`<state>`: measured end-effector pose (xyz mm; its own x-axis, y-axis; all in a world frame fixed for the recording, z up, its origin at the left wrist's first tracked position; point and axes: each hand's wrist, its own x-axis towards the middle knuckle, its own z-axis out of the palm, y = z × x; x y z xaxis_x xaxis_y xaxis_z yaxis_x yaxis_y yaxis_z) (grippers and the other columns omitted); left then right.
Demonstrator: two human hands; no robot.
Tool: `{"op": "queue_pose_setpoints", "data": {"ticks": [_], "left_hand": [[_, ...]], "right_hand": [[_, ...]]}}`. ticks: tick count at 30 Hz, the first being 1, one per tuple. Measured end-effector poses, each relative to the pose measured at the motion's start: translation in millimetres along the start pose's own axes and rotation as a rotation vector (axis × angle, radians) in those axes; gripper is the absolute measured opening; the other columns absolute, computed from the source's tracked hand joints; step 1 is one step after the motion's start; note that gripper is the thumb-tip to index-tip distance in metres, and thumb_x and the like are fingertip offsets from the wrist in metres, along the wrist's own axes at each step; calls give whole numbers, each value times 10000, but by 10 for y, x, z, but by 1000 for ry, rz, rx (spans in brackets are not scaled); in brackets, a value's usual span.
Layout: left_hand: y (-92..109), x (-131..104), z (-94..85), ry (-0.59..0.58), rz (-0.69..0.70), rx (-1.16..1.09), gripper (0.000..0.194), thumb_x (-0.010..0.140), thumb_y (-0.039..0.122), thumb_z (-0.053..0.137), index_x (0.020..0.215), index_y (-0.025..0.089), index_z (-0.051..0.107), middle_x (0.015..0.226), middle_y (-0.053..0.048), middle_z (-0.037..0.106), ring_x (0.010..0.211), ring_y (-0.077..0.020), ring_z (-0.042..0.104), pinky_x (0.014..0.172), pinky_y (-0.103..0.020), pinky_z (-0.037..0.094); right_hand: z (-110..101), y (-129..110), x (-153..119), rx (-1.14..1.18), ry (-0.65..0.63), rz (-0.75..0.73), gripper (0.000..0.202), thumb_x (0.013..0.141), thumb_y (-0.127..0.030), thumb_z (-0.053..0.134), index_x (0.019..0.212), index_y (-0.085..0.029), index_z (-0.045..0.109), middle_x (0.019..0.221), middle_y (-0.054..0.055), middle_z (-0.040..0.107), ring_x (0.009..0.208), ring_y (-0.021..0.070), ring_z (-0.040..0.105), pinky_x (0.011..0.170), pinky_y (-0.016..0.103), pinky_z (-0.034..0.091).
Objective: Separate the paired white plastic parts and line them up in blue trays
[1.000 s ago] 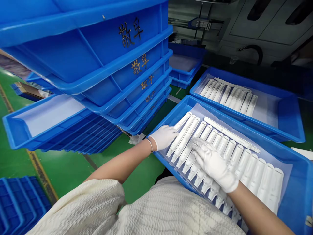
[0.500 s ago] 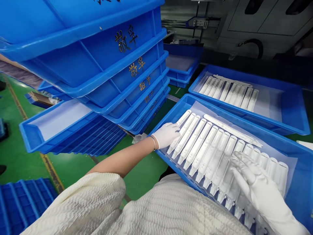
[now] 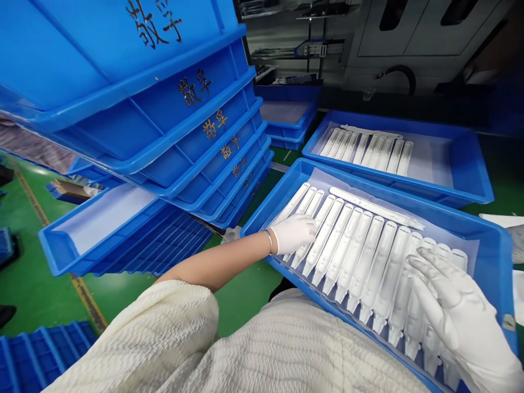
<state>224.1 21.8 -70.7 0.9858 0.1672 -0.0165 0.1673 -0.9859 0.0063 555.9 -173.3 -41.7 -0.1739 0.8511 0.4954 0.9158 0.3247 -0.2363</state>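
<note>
Several long white plastic parts [image 3: 335,240] lie side by side on a white sheet in a blue tray [image 3: 497,256]. One more part [image 3: 372,206] lies crosswise along their upper ends. In a white glove, my left hand [image 3: 295,232] rests over the parts near the tray's left end, its fingers close together and slightly bent; whether it grips one is hidden. My right hand [image 3: 454,300], also gloved, is over the parts at the right end, with its thumb apart from its fingers and nothing held.
Tall stacked blue trays [image 3: 176,136] rise at the left of the work tray. Behind it stands another blue tray [image 3: 466,164] with similar white parts. An open tray [image 3: 61,248] containing a white sheet tops a lower stack at the left.
My left hand has moved a little right along the row, so the leftmost parts show more. My right hand has moved right as well. The view has shifted slightly.
</note>
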Motion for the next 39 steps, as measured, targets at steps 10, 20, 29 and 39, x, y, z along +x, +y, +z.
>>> {"op": "queue_pose_setpoints", "data": {"ticks": [10,20,29,39], "left_hand": [[181,296,61,-67,160,-29,202,797,131,708,986,191,744,1183,-89,730,1265,-314,576,1043,-461,417],[359,668,-1,-27,355,-61,273,774,47,642,997,187,714,1094,-76,731,1166,-270,605,975,-431,439],[563,982,-109,-35,430,-86,334,807,53,611,1092,191,718,1159,-91,724,1097,-256,638,936,-429,476],[752,1244,-84,-171,498,-85,280,840,44,573,1003,206,733,1081,-90,738,1062,-237,645,985,-397,454]], "right_hand": [[-207,9,-235,-47,67,99,339,1005,-326,543,1281,-164,656,1349,163,646,1308,351,593,1161,527,451],[-264,68,-453,-64,160,186,293,995,-348,559,1208,-180,670,1265,155,684,1255,348,636,1138,511,468],[-232,58,-543,165,242,579,282,978,-412,575,1103,-204,718,1246,113,704,1234,314,648,1155,501,456],[-212,46,-546,332,381,766,285,978,-407,609,1107,-196,749,1204,93,731,1200,278,666,1140,485,476]]}}
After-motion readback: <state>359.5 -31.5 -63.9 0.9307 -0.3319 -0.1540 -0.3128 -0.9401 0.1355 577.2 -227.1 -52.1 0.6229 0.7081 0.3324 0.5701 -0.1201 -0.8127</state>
